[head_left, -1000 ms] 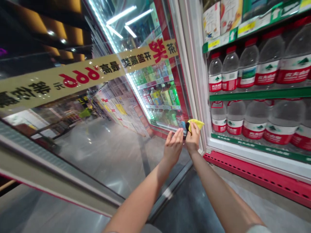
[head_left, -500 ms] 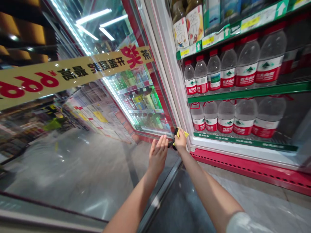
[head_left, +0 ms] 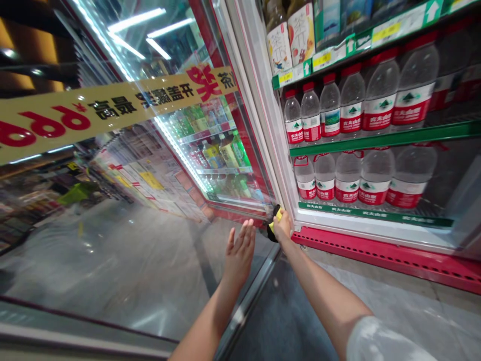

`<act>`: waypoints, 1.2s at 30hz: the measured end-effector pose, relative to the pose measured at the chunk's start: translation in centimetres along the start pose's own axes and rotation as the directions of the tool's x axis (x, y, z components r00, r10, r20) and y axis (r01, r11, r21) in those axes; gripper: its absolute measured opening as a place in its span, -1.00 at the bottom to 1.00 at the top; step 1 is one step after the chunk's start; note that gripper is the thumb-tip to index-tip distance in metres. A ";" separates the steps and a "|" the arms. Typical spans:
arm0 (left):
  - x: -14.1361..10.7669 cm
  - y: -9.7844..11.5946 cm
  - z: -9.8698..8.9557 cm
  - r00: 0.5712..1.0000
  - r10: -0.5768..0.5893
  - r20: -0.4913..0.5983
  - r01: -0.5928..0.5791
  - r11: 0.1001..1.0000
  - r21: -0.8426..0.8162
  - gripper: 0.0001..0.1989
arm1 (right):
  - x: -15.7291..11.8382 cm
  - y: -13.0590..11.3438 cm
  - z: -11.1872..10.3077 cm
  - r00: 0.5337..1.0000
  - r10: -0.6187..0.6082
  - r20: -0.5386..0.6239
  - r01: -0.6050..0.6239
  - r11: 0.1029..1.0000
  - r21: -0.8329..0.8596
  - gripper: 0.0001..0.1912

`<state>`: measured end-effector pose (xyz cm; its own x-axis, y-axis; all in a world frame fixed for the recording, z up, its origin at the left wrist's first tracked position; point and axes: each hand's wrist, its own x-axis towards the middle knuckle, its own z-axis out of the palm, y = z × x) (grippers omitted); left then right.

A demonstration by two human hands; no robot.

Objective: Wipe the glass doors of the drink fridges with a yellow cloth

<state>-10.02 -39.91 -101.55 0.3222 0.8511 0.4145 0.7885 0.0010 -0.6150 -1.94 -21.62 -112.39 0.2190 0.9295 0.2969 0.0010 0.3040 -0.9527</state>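
Observation:
My right hand [head_left: 282, 226] is closed on a yellow and black cloth [head_left: 274, 225], low on the glass door [head_left: 150, 271] near its hinge side. The cloth's black part bulges out to the left of the fingers, against the door's lower corner. My left hand [head_left: 239, 253] lies flat on the glass just left of the cloth, fingers stretched out and thumb apart, holding nothing.
An open fridge stands at the right, with water bottles [head_left: 379, 108] on green-edged shelves [head_left: 383, 142] above a red base grille [head_left: 376, 255]. A yellow banner [head_left: 120, 108] crosses the glass. Cartons [head_left: 150, 180] show through the door.
My right hand and the cloth have moved slightly down and right. My left hand has slid a little down and left, its thumb now farther from the fingers. More black cloth shows.

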 end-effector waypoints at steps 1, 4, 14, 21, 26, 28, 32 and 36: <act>-0.5 0.0 -0.2 1.000 -0.005 0.005 0.005 1.000 0.006 -0.39 | -0.1 -0.4 0.3 1.000 -0.003 0.001 0.003 1.000 -0.005 -0.67; -1.9 -0.2 -0.9 0.999 -0.029 0.020 0.029 1.000 0.013 -0.36 | -0.5 -2.5 1.0 0.998 -0.059 0.039 0.059 0.998 -0.014 -0.66; -7.3 -1.7 -5.7 0.994 -0.086 0.062 0.085 0.996 0.008 -0.37 | -5.5 -3.1 -0.8 0.985 -0.109 0.133 0.112 0.994 -0.009 -0.65; -9.9 -3.5 -8.3 0.987 -0.119 0.112 0.121 0.993 -0.009 -0.32 | -9.6 -6.3 1.7 0.984 -0.164 0.071 0.162 0.986 0.037 -0.62; -10.9 -3.8 -10.2 0.983 -0.151 0.102 0.152 0.988 -0.008 -0.40 | -11.6 -4.3 -0.5 0.965 -0.207 0.163 0.201 0.978 0.057 -0.68; -11.5 -3.8 -10.9 0.979 -0.170 0.109 0.172 0.985 -0.008 -0.43 | -11.4 -4.0 -0.8 0.978 -0.168 0.127 0.163 0.985 0.047 -0.66; -12.5 -4.0 -11.9 0.976 -0.176 0.129 0.179 0.984 -0.013 -0.45 | -13.6 -5.7 -0.4 0.959 -0.230 0.165 0.223 0.973 0.058 -0.59; -13.5 -4.2 -12.2 0.972 -0.190 0.135 0.191 0.982 0.011 -0.46 | -16.4 -6.1 -1.4 0.797 -0.487 0.357 0.482 0.869 0.110 -0.49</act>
<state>-11.27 -57.88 -96.39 0.0926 0.8983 0.4295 0.8298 0.1688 -0.5320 -4.21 -38.97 -111.55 -0.1740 0.6673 0.7242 -0.0008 0.7353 -0.6778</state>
